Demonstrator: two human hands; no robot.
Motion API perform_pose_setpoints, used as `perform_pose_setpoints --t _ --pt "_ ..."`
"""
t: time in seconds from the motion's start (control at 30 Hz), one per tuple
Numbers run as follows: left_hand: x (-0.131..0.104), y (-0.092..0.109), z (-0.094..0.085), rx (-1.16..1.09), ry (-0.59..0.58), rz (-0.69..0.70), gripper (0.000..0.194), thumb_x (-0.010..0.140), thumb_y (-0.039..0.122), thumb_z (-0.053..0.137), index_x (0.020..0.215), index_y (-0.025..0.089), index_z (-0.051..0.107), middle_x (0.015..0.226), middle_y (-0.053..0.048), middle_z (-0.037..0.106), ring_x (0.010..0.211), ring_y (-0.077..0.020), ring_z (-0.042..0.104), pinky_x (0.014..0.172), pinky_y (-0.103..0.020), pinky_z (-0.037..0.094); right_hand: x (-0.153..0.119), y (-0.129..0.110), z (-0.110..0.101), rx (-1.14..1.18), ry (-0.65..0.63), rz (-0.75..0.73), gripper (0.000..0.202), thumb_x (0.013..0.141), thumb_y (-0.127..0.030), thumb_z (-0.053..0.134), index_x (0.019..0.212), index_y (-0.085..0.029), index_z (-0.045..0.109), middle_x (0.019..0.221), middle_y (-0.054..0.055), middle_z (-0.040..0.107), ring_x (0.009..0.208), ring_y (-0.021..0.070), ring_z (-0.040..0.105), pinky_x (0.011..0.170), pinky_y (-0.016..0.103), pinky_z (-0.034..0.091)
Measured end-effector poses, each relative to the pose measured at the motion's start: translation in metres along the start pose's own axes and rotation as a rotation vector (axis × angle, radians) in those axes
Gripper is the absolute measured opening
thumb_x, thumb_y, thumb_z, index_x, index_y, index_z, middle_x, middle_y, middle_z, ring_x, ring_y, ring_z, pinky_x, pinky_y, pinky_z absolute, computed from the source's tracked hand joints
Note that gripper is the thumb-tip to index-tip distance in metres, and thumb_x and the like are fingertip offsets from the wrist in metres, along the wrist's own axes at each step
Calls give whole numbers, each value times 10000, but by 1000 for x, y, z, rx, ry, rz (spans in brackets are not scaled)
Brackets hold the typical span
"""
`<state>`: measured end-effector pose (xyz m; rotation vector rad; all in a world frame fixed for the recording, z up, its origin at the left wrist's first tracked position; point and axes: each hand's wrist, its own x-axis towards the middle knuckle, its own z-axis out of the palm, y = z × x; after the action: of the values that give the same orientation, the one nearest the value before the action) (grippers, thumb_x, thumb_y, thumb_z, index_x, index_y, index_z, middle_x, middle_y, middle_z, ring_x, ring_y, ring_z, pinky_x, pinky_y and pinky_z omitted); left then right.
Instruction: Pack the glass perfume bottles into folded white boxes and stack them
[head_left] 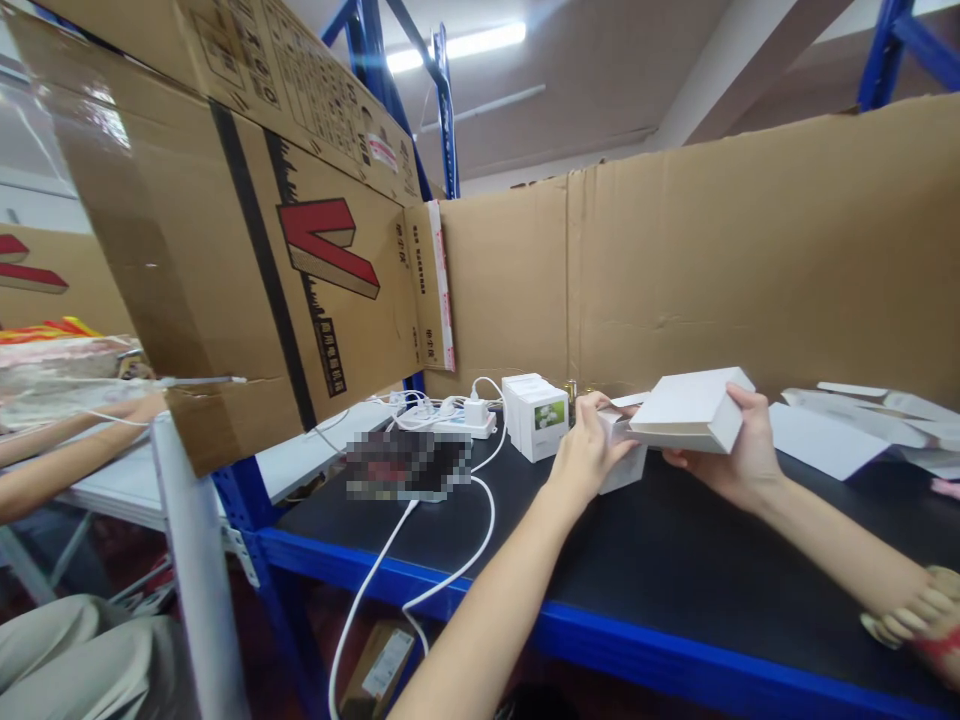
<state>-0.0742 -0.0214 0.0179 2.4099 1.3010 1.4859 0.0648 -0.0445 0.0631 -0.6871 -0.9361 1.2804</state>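
My right hand [731, 450] grips a white box lid [694, 408] from its right side, holding it tilted just above the black worktop [675, 560]. My left hand [589, 450] holds a smaller white box [626, 462] under the lid's left end. The two pieces touch or nearly touch; the join is hidden by my fingers. A white product box with a green picture [541, 415] stands just left of my left hand.
A tall cardboard wall [712, 260] backs the bench, and a large carton [247, 230] overhangs at left. A white power strip [450, 418] with cables, a blurred dark device [409, 465] and flat white box blanks [847, 430] lie about. Another person's arms [67, 440] show at left.
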Motion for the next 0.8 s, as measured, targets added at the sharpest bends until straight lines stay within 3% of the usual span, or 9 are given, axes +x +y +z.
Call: perform_pose_setpoints --t 0.23,0.4,0.57,0.67,0.8 --pt "-2 -3 3 -3 -28 88 456 740 181 578 1095 211 294 1134 -93 488 999 -192 575 778 -338 520 4 3 -3 -97 26 -116 283 570 -464 453 698 -222 524 487 12 564 350 167 465 288 251 305" --pt "-2 5 -3 112 -74 89 368 749 193 560 1084 243 417 1065 -15 564 943 -163 587 690 -284 542 5 -4 -5 -118 -50 5 392 629 -517 327 730 -204 539 497 35 565 311 159 422 276 246 250" --pt "-3 9 -5 220 -101 16 375 764 246 555 1114 233 420 1044 -16 576 894 -171 605 649 -291 540 6 -11 -7 -142 -28 -5 412 652 -511 288 722 -195 543 485 51 559 307 166 416 270 248 237" --pt "-3 8 -4 248 -101 27 343 773 263 548 1089 229 419 1040 -16 573 876 -172 613 623 -278 532 8 -10 -9 -157 2 -30 378 637 -497 326 722 -197 539 516 51 579 330 177 455 274 251 261" --pt "-3 4 0 250 -50 60 456 756 270 572 1142 208 336 1013 -34 583 854 -182 627 551 -251 516 10 -6 -9 -177 39 -43 343 605 -503 381 689 -201 522 545 48 599 359 171 485 273 242 291"
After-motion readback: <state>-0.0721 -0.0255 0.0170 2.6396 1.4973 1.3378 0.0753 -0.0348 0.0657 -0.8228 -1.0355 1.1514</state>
